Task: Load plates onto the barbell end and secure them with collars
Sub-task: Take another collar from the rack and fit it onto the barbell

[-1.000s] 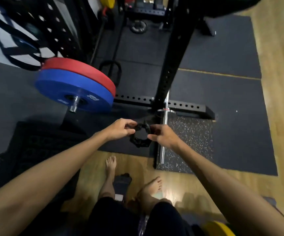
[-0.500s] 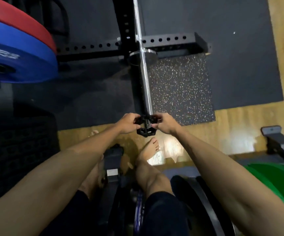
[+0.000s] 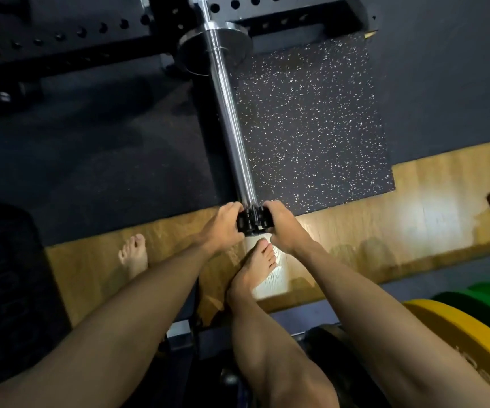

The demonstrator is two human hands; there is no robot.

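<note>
Both hands had carried the black clamp collar [image 3: 252,221] from open air, left of the bar, onto the near tip of the chrome barbell sleeve [image 3: 230,119], while the red and blue plates had dropped out of view. At this moment the left hand [image 3: 223,226] and the right hand [image 3: 282,225] were each closed around a side of the collar, which sat at the very end of the sleeve. No plate was on the sleeve between the collar and the far shoulder flange [image 3: 214,44]; a yellow bumper plate [image 3: 455,334] and a green bumper plate [image 3: 485,298] stood at the near right. Judging by this, the step in hand was working the collar at the sleeve end, on or off could not be told. With the sleeve bare, the next move likely called for clearing the tip and sliding a plate on first.
</note>
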